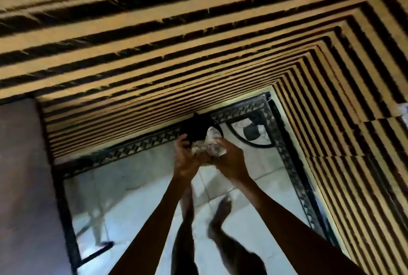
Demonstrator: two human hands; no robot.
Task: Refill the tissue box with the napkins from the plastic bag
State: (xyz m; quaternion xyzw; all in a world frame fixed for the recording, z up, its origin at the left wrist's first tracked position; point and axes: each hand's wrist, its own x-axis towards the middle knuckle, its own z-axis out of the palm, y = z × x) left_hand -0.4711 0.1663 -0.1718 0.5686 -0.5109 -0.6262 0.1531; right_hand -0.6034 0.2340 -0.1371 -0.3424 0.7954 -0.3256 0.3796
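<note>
Big striped mat of tan and black bands across the whole top, bending down the right side too. Plain grey-brown wall at the left edge. Glass table with a black patterned frame below the mat, pale floor tiles seen through the glass. Round dark shape, too blurry to name, under the far right corner of the table. Bare legs and a foot seen down through the glass near the middle.

Two bare arms up from the bottom edge, meeting over the far edge of the table, close to where the mat begins. Left hand and right hand close together, both wrapped around one bundle. Clear crinkly bag squeezed between the two hands, with white napkins showing through it, all blurry. Something black just behind the bag, touching the left fingers at the top. Cannot tell if that black thing is the tissue box. Cannot tell if the bag sits on the glass or hangs above it. Right fingers curled over the right side of the bag, left fingers curled over the left side and up on the black thing.
</note>
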